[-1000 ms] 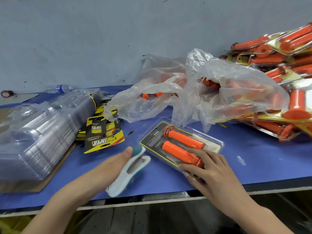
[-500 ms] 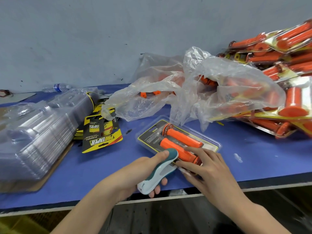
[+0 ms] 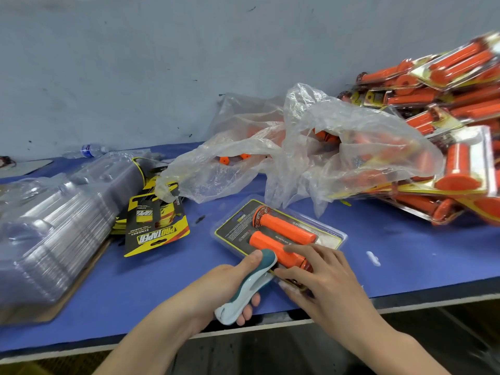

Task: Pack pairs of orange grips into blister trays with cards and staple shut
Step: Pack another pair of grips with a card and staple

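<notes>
A blister pack (image 3: 234, 231) is laid flat near the front edge of the blue desk (image 3: 405, 253), with a dark card inside and two orange grips (image 3: 284, 226) side by side under the clear cover. A white and teal stapler (image 3: 247, 286) is gripped in the left hand (image 3: 216, 290), the thumb laid on its teal top and the fingers curled beneath. The stapler's nose is set against the near edge of the pack. The pack is pressed down by the right hand (image 3: 322, 280), its fingers spread and nearly straight; the index finger is laid on the nearer grip and the thumb along the pack's near edge, just beside the stapler.

To the left, a stack of yellow and black cards (image 3: 157, 228) is seen, and beside it a large stack of empty clear trays (image 3: 48, 220). Behind the pack, a crumpled clear plastic bag (image 3: 324, 147) with loose orange grips inside is spread out. Finished packs (image 3: 446, 104) are heaped on the right. A water bottle (image 3: 89, 150) is laid by the wall.
</notes>
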The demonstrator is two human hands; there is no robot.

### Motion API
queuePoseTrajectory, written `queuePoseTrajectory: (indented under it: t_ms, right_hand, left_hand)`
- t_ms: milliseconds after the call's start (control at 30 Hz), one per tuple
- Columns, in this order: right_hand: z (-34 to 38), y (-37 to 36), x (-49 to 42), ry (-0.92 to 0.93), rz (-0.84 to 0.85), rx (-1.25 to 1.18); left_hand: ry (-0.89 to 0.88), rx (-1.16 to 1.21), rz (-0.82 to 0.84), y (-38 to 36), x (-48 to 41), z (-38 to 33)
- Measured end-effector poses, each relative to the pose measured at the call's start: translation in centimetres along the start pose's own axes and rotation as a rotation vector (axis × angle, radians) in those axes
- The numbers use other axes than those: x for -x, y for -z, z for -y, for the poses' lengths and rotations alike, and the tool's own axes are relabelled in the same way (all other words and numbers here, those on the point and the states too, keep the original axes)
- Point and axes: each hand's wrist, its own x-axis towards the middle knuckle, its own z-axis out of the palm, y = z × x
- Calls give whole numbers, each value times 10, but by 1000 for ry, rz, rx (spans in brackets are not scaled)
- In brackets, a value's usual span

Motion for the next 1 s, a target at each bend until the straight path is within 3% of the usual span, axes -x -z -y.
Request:
queuePoseTrajectory:
  t_ms: [300, 733, 900, 1000]
  right_hand:
    - [7, -1, -19, 112, -48, 235]
    - [2, -7, -17, 91, -105, 44]
    - [-3, -4, -15, 90, -76, 22]
    - [-9, 2, -10, 122, -28, 3]
  left_hand:
    - [-2, 30, 11, 0, -5, 1]
    - [6, -4, -9, -7, -10, -8]
    - [1, -59, 55, 11, -1, -8]
    - [24, -246, -165, 48, 8, -1]
